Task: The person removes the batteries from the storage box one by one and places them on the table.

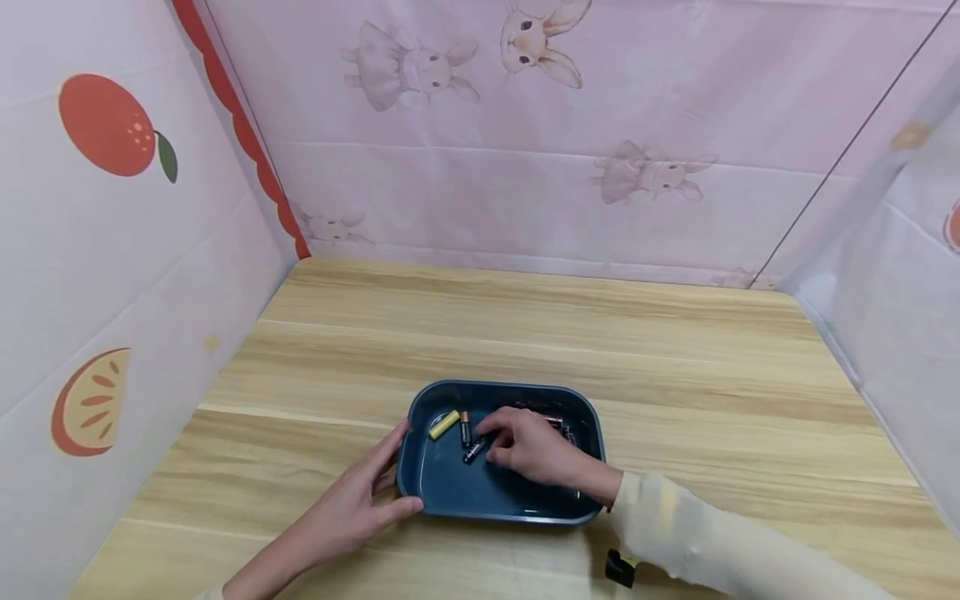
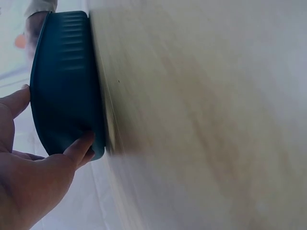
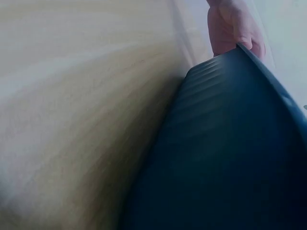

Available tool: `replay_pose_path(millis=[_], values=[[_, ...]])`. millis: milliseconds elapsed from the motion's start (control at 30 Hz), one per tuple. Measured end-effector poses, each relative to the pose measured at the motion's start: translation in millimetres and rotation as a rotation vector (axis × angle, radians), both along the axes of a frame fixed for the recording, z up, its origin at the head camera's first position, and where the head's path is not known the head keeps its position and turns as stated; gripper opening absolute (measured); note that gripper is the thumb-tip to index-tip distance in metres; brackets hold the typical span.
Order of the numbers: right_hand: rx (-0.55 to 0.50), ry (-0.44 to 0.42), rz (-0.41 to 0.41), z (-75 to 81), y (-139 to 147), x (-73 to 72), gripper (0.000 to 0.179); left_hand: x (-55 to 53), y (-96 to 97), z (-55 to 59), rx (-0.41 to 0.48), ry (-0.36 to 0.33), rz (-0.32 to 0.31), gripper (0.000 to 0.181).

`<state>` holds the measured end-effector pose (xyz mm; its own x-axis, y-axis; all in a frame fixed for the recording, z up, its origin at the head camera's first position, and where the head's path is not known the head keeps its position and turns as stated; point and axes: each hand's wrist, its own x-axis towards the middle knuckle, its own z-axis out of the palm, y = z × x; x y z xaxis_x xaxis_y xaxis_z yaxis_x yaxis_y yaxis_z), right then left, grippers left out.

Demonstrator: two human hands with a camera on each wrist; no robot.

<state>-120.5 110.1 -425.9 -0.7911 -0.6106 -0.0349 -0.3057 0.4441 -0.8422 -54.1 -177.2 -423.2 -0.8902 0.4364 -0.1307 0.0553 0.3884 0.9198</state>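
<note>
Woodgrain tabletop [image 1: 555,333] beneath glossy dark-blue tray [image 1: 457,487]

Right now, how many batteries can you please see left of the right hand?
3 in the blue tray: a yellow battery leftmost, a copper-topped battery beside it, a dark battery nearest the right hand, which may hide others.

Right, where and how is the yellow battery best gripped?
Take the yellow battery round its middle, probably from above: it lies slantwise inside the tray, whose raised walls hinder a sideways approach, and a copper-ended battery lies close on its right.
</note>
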Motion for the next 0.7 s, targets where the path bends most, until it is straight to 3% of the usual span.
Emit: replay_pose_path(millis=[167, 533, 700], values=[[0.081, 0.031, 0.020, -2.5, -2.3, -0.3, 0.027, -0.3, -0.4, 0.8, -0.004, 0.004, -0.003, 0.097], [0.178, 0.244, 0.069, -5.7, -7.6, 4.0, 0.012, -2.0, 0.5, 1.2, -0.008, -0.018, 0.009, 0.099], [0.208, 0.234, 0.062, -3.0, -6.5, 3.9, 0.008, -1.8, 0.4, 1.4, -0.018, -0.020, 0.013, 0.099]])
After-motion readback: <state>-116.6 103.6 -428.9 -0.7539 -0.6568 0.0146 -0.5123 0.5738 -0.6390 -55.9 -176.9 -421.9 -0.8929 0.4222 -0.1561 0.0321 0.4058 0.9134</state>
